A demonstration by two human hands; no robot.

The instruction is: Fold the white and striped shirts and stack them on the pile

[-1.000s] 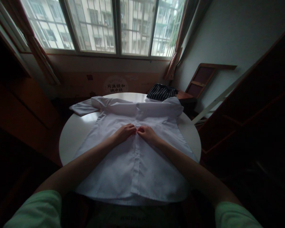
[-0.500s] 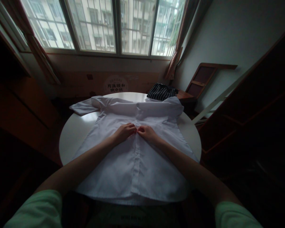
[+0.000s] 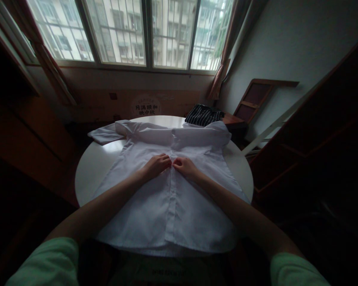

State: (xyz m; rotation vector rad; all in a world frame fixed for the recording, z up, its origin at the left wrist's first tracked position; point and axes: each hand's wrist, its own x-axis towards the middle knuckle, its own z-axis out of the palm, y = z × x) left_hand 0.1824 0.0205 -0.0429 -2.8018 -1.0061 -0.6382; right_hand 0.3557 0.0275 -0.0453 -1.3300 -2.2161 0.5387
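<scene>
A white button-up shirt lies spread on a round white table, its hem towards me and its collar end at the far side. My left hand is closed on the shirt's front placket, fingers pinched together. Close beside it, my right hand pinches the placket from the other side, thumb against forefinger. The fingertips of both hands almost meet at the middle of the shirt. Any button between them is too small to make out. One sleeve stretches out to the far left.
Folded black striped cloth sits at the table's far right edge. Behind the table are a printed cardboard box and a barred window. A wooden frame leans by the right wall, and dark furniture stands at the right.
Both hands stay at the same spot on the placket, with at most slight finger movement. The shirt lies as before.
</scene>
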